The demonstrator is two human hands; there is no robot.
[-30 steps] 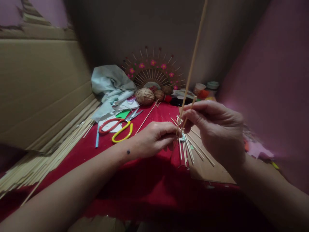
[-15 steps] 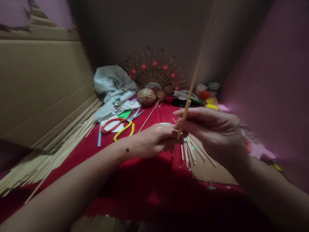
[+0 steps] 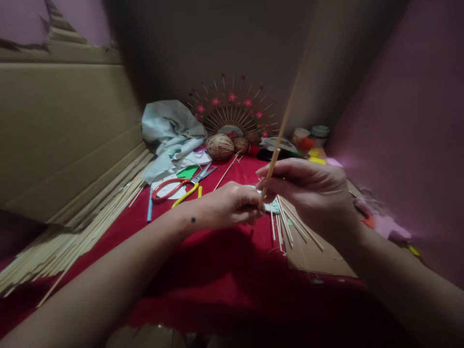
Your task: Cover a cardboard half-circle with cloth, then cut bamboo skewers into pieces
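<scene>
A long, thin wooden stick [image 3: 283,128] leans up and to the right in front of me, and a shorter stick [image 3: 274,160] lies alongside it. My right hand [image 3: 311,188] pinches both between thumb and fingers. Just below that pinch, my left hand [image 3: 234,205] is closed at the lower part of the sticks; its fingertips are partly hidden behind them. Under the hands, several short sticks [image 3: 302,227] spread over a piece of brown cardboard [image 3: 319,261].
Scissors [image 3: 194,182] with red and yellow handles lie on the red cloth [image 3: 217,280]. Long sticks [image 3: 72,241] line the left, beside a cardboard wall [image 3: 65,125]. Behind are yarn balls [image 3: 219,146], crumpled pale cloth [image 3: 168,121], a flowered fan-shaped piece [image 3: 232,98] and jars [image 3: 320,131].
Both hands have shifted slightly left with the sticks, the right hand a little more. The grip stays the same.
</scene>
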